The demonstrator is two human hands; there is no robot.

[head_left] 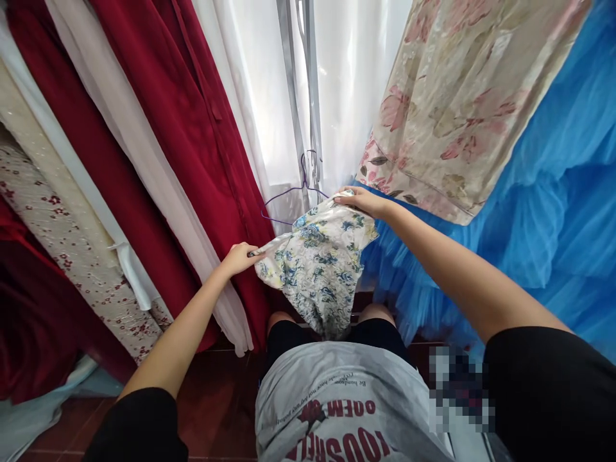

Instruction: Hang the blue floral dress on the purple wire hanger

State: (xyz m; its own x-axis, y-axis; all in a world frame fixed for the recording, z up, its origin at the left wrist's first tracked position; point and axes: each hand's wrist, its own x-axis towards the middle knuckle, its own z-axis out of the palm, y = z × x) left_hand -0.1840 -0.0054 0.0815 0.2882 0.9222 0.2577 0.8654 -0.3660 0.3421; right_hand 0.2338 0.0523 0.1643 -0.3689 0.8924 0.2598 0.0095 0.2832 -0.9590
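Observation:
A white garment with blue and yellow flowers (322, 253) is stretched between my hands in front of my legs. My left hand (240, 258) pinches its left shoulder edge. My right hand (360, 200) grips the upper right edge, a little higher than the left. Just behind the garment, a thin purple wire hanger (283, 192) hangs near a metal stand; its right end is hidden behind the cloth and my hand. The garment's lower part droops toward my knees, and whether it is a blouse or a dress I cannot tell.
Long dark red (192, 128), pale pink and cream floral fabrics (52, 218) hang at the left. A grey metal stand (312, 96) rises before a white curtain (356, 70). At the right hang a cream floral cloth (447, 115) and blue tulle (543, 218). The floor (216, 404) is dark red tile.

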